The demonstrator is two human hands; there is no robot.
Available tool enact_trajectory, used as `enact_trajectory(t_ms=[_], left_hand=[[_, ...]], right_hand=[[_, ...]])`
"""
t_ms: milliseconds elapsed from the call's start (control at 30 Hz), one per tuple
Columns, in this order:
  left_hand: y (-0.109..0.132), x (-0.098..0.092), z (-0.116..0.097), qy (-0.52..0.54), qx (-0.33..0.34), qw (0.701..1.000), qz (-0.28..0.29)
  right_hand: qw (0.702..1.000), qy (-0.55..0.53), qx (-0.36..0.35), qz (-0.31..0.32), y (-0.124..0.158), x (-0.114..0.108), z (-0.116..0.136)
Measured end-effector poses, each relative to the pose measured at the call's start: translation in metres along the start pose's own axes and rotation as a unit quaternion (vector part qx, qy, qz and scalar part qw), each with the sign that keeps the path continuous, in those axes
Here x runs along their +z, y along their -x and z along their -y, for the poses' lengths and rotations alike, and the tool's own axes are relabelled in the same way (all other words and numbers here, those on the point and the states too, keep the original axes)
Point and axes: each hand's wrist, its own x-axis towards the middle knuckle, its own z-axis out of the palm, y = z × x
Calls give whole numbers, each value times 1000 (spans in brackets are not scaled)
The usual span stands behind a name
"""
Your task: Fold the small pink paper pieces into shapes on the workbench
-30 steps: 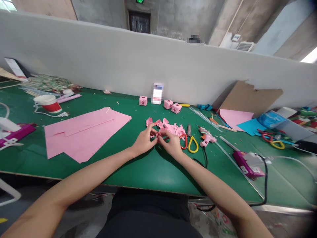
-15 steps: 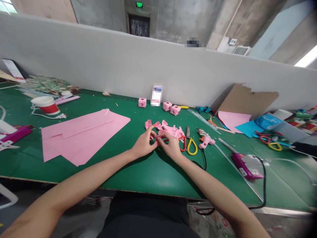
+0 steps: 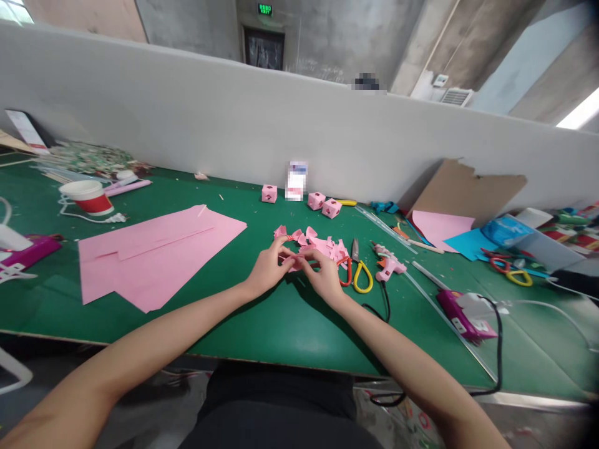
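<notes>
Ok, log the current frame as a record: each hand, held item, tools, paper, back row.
left hand: pinching a small pink paper piece
right hand: pinching the same piece
held shape: partly hidden by fingers, cannot tell
tools: metal scissors with red and yellow handles; pink glue gun to their right
paper: pile of cut pink paper scraps just beyond the hands; large flat pink paper at left
back row: three pink paper cubes
surface: green table

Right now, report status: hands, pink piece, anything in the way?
Left hand and right hand pinching small pink piece, partly hidden. Close by: pink scraps beyond, scissors beside right hand.
</notes>
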Motion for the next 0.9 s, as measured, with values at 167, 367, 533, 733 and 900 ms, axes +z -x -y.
enact_trajectory(t_ms=[167,367,533,733,900], left_hand=[[-4,-3,4,18,-14,1000,-21],[-3,0,7,60,-43,997,5],[-5,-1,10,87,-56,995,-4],[-6,-2,11,91,-42,995,-12],[-5,-2,8,70,-23,997,-11]], right_hand=[[1000,15,4,1,-1,-1,-3],[1000,14,12,0,0,1,-6],[1000,2,-5,1,0,-1,0],[999,-36,3,20,-3,-6,0],[985,-143,84,47,-7,-6,-9]])
